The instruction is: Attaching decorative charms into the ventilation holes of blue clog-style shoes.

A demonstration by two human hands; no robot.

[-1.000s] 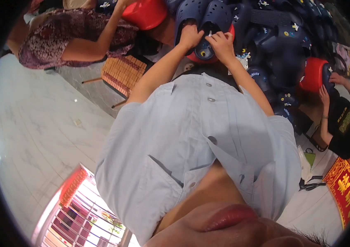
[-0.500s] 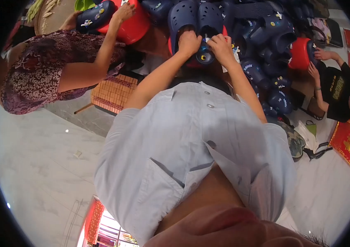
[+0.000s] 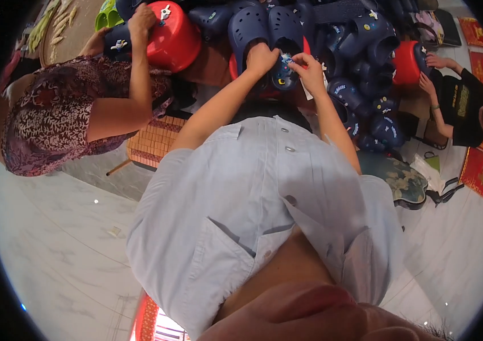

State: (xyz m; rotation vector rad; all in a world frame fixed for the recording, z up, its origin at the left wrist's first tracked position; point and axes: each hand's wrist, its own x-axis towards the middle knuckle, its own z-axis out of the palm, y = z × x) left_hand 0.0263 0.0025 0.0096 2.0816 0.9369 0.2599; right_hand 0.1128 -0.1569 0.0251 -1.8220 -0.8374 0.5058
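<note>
A pair of navy foam clogs, the left clog and the right clog, lies in front of me with holed uppers showing. My left hand reaches into the left clog's opening, its fingers partly hidden and its thumb stretched toward the right. Just below the right clog is a dark blue, rounded clog toe bearing white, blue and yellow charms. My right hand pinches at its upper right edge, thumb and forefinger on what looks like a small shoe charm.
Several decorated navy clogs are heaped at the right. On the left, a person in a patterned top works beside a red tub. Another person in black handles a clog by a red tub. A woven-topped stool stands at left.
My right hand has shifted slightly, and its fingers now pinch at the charms. My left hand stays at the clog. The left person's raised hand has moved left, off the red tub's top.
</note>
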